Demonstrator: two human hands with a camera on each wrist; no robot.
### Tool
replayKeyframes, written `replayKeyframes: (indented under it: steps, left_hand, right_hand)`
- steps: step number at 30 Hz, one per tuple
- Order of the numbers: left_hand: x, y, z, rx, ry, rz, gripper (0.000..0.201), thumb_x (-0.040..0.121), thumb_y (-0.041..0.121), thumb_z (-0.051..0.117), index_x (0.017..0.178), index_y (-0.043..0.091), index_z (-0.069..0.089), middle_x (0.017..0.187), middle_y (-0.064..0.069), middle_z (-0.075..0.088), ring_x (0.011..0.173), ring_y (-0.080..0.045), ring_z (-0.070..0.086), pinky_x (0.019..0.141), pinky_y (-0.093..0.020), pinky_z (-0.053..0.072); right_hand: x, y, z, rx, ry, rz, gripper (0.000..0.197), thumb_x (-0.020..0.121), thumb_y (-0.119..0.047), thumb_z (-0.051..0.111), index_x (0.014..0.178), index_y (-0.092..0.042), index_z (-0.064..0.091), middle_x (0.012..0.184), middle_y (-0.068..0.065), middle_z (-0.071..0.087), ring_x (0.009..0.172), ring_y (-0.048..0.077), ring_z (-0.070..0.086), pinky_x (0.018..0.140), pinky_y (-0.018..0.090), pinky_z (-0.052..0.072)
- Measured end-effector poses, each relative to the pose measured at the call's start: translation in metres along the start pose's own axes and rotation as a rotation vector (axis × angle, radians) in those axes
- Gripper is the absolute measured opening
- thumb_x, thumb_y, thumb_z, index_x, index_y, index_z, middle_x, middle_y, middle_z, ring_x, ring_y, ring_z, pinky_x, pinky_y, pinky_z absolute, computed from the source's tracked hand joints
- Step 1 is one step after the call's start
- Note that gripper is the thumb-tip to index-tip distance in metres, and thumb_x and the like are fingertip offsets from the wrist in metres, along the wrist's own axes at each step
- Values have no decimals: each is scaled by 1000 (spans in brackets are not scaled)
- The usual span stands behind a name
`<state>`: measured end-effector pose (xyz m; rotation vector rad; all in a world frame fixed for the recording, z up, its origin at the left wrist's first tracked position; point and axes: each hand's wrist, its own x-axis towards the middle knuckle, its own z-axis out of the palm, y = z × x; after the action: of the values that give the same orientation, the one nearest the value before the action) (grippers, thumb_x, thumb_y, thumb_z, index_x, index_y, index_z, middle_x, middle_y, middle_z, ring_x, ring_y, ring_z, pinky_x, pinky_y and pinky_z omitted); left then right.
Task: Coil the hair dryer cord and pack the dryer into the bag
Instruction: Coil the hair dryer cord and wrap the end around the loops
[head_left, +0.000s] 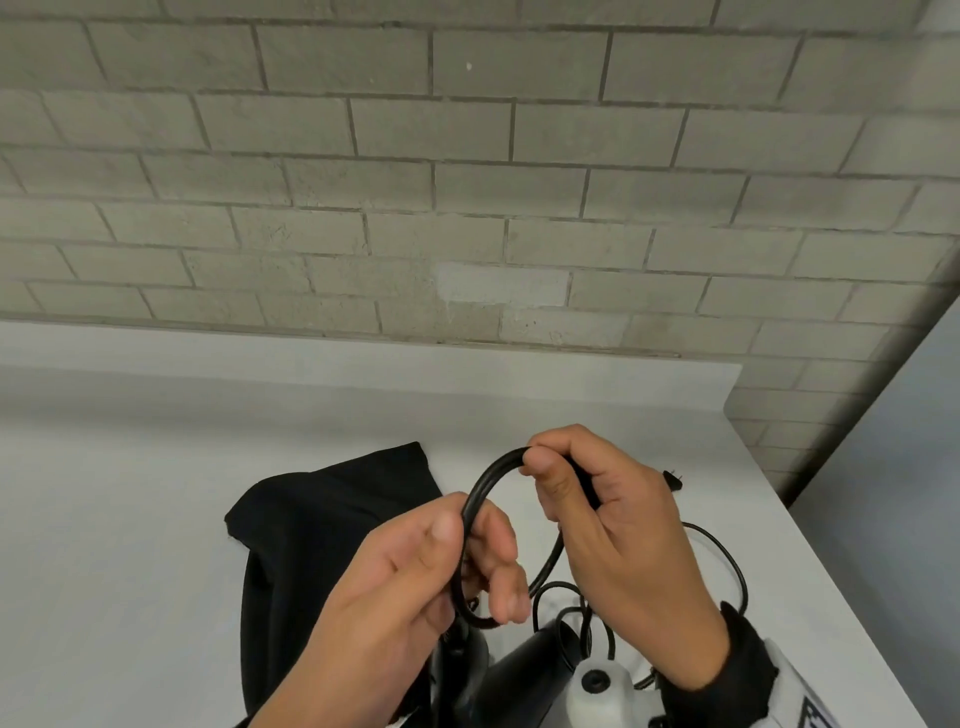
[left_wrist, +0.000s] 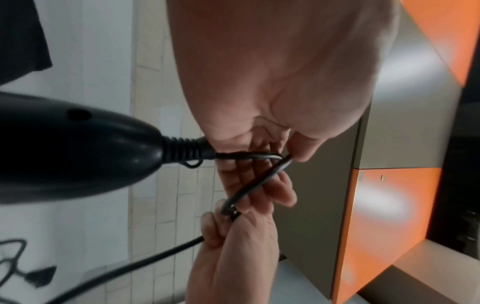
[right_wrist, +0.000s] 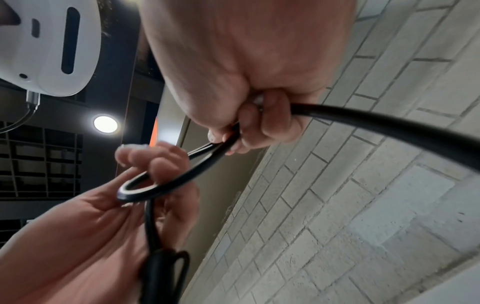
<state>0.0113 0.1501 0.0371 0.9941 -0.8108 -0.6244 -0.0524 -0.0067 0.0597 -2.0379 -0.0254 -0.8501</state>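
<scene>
The black hair dryer lies near the table's front edge, below both hands; its handle end fills the left wrist view. One loop of its black cord stands up between my hands. My left hand grips the lower left of the loop near the strain relief. My right hand pinches the top of the loop, and the cord runs on from it. The loose remainder and the plug lie on the table at the right. The black bag lies flat to the left.
A white table stands against a grey brick wall. Its right edge falls off close to the plug. A white device sits at my right wrist. Orange and grey cabinet panels stand behind.
</scene>
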Motion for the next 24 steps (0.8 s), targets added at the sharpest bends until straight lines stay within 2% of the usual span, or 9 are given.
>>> replayKeyframes:
  steps: [3,6,8,10,13,15,20,24]
  left_hand:
    - [-1,2,-5,114,-47,35,44,95,53,48,95,12,63,72,-11,68,86,-35,68,80,-29,50]
    - [-3,5,-8,183,-100,62,44,96,54,45,97,13,61,78,-12,72,93,-37,69,87,-30,49]
    - [-3,2,-11,101,-159,66,43,98,48,44,100,8,57,80,-15,72,89,-39,69,87,-34,49]
    - [-3,-6,-11,-110,-230,69,39,103,38,41,106,2,53,83,-19,69,85,-40,68,86,-41,48]
    - [-1,-20,-10,-408,-280,68,28,106,25,37,111,0,48,84,-21,66,81,-35,68,90,-45,44]
    - [0,-27,-9,-463,-254,78,23,106,21,38,107,2,50,79,-17,66,73,-29,69,87,-43,46]
    - [1,-31,-5,-356,-175,139,27,104,27,43,99,4,55,69,-2,65,58,-11,62,76,-35,50]
    - [0,-32,-2,-301,-135,167,27,103,28,47,97,4,57,63,7,60,54,-4,53,71,-31,51]
  right_hand:
    - [-3,-2,3,2,15,23,19,96,-39,48,83,-30,60,61,-1,52,55,14,50,51,17,41]
    - [-4,-3,3,26,14,43,19,95,-38,49,83,-31,61,62,-1,53,56,13,51,52,13,40]
    - [-5,-4,4,53,18,48,19,95,-37,49,83,-30,61,61,-2,53,55,9,51,54,11,39]
    - [-6,-4,6,91,37,58,19,95,-36,49,83,-29,61,60,-3,52,55,7,50,55,11,38]
    - [-8,-3,8,141,65,77,21,95,-37,49,84,-26,62,60,-1,52,54,6,49,55,12,39]
    - [-10,-2,9,161,86,95,22,95,-39,49,85,-26,63,60,0,53,53,6,49,54,12,39]
    - [-11,-2,7,151,146,160,22,93,-41,51,84,-26,65,60,-1,57,52,6,51,52,10,38]
    - [-13,-1,7,131,162,155,23,92,-42,52,82,-26,65,62,2,58,51,8,51,51,12,39]
